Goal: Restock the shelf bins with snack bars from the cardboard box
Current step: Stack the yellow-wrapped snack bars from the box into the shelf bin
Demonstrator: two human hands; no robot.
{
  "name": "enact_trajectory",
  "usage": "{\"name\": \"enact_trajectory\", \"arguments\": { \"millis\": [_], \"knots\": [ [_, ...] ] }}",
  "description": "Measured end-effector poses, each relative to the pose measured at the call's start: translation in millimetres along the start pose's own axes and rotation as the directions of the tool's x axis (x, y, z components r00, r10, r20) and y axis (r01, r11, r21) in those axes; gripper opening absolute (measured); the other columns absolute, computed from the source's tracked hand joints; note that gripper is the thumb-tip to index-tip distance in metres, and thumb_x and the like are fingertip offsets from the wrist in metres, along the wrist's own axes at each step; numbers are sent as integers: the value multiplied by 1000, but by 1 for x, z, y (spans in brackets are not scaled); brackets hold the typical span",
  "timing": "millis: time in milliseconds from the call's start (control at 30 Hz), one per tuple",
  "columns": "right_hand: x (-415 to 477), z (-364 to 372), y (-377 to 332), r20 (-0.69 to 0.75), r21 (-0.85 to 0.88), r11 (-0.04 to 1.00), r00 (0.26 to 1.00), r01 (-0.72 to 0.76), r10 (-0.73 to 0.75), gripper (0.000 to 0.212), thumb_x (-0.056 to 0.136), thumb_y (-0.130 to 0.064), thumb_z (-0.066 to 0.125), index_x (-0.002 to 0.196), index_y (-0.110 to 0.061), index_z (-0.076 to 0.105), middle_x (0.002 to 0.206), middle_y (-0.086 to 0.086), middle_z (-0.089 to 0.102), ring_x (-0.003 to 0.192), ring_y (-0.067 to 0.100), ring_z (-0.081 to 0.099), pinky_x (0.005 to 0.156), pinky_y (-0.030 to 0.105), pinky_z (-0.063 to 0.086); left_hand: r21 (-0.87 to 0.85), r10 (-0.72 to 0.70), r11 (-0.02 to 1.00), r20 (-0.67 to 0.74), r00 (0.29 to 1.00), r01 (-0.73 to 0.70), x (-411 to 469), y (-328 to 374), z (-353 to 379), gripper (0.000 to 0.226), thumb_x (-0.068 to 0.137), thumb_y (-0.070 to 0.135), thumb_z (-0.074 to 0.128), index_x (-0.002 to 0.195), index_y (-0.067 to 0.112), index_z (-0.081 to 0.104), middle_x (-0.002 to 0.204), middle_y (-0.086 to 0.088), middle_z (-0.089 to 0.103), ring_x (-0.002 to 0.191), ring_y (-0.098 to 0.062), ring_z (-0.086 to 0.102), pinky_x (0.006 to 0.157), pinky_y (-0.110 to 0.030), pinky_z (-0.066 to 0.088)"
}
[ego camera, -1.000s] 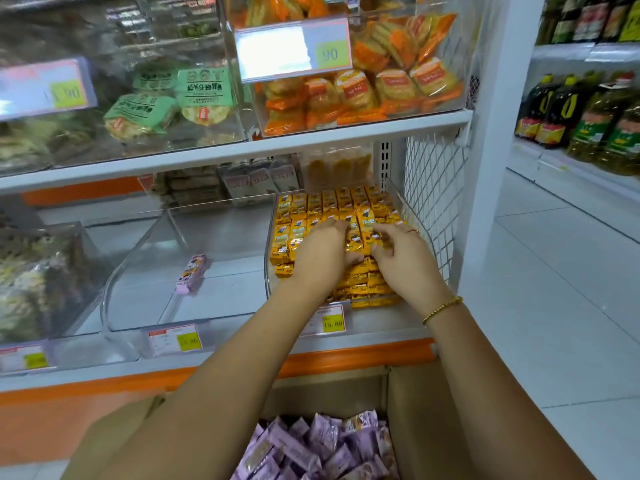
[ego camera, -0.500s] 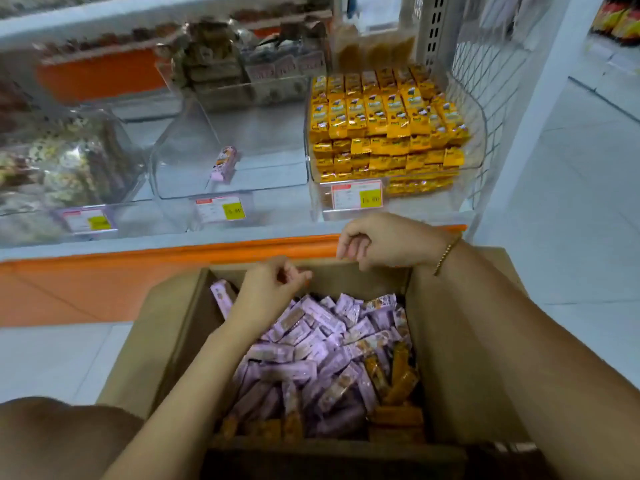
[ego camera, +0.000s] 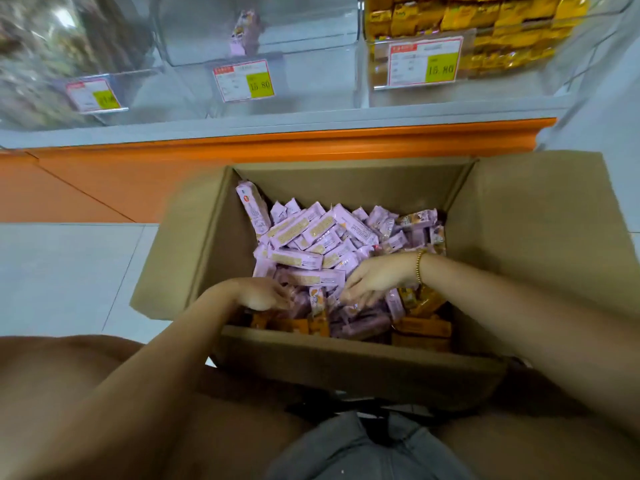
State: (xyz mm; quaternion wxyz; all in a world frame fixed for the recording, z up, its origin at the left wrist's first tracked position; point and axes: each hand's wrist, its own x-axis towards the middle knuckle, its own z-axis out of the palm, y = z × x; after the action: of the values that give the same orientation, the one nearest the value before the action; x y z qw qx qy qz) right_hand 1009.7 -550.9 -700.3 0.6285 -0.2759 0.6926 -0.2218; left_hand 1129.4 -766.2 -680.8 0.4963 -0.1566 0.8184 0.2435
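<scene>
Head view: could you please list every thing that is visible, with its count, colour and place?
cardboard box: one, brown, open, before shelf
purple bars: many, purple, heaped in box
orange bars: several, orange, box's near side
clear bins: three, transparent, on shelf
single bar: one, purple, middle bin
yellow packs: many, yellow, right bin
price tags: three, white and yellow-green, bin fronts
bracelet: one, gold, right wrist
left hand: one, on bars in box
right hand: one, fingers extended on bars
</scene>
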Motion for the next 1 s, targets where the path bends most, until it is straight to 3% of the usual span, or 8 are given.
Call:
{"name": "enact_trajectory", "arguments": {
  "millis": [167, 300, 467, 533, 667, 767, 867, 1000],
  "knots": [
    [46, 20, -6, 147, 177, 984, 989, -30, 4, 47, 97, -28, 52, 137, -3, 47, 144, 16, 44, 111, 20, 57, 90, 28, 49, 196, -111, 977, 150, 982, 81, 9, 16, -1, 42, 101, 37, 41, 129, 9, 54, 139, -12, 48, 120, -27, 49, 98, -36, 37],
    [67, 33, -2, 205, 246, 967, 979, -63, 11, 44, 99, -24, 48, 140, -7, 44, 144, 12, 46, 95, 17, 58, 83, 29, 50, 238, -138, 968, 223, 965, 84, 18, 11, -9, 41, 94, 47, 43, 104, 12, 63, 91, -13, 57, 75, -25, 52, 74, -33, 41],
    [72, 43, -8, 249, 224, 971, 968, -86, 28, 42, 99, -10, 43, 141, -13, 44, 132, 11, 56, 92, 20, 64, 73, 29, 57, 181, -156, 977, 260, 953, 111, 12, 5, -18, 24, 95, 32, 48, 97, 24, 71, 101, -9, 65, 72, -21, 54, 62, -26, 46],
    [72, 45, -11, 248, 184, 980, 968, -72, 24, 43, 97, -5, 39, 139, -9, 47, 129, 14, 59, 98, 24, 62, 88, 37, 52, 103, -149, 986, 242, 959, 128, 3, 8, -23, 23, 96, 22, 51, 96, 16, 73, 84, 9, 65, 66, -7, 55, 60, -19, 48],
    [65, 41, -18, 258, 166, 984, 966, -61, 16, 32, 98, -8, 43, 126, -3, 57, 129, 11, 58, 114, 25, 58, 95, 36, 48, 20, -101, 995, 198, 975, 99, -7, -3, -30, 13, 89, 19, 63, 85, 13, 74, 79, 8, 65, 70, -4, 57, 60, -14, 46],
    [57, 40, -22, 188, -38, 999, 982, 26, -18, 19, 96, -20, 52, 89, -12, 68, 85, 2, 65, 70, 11, 59, 67, 22, 48, -27, -87, 995, 172, 981, 93, -14, -5, -31, 11, 87, 8, 64, 96, 12, 69, 106, -8, 66, 79, -4, 59, 68, -14, 48],
    [55, 42, -20, 96, -180, 983, 995, 44, -27, 19, 89, -26, 65, 71, -20, 60, 60, -8, 54, 52, 9, 45, 53, 23, 38, -38, -113, 991, 234, 966, 125, -21, -1, -31, 45, 86, 6, 63, 130, 10, 53, 121, 4, 55, 110, -7, 51, 77, -12, 43],
    [47, 36, -21, 234, 25, 998, 971, -51, 44, 27, 83, -14, 72, 104, 1, 64, 93, 9, 69, 84, 18, 61, 67, 26, 50, -71, -83, 992, 279, 957, 107, -33, 3, -40, 43, 86, 4, 62, 128, 11, 57, 115, 7, 58, 110, -6, 53, 75, -9, 43]
  ]
}}
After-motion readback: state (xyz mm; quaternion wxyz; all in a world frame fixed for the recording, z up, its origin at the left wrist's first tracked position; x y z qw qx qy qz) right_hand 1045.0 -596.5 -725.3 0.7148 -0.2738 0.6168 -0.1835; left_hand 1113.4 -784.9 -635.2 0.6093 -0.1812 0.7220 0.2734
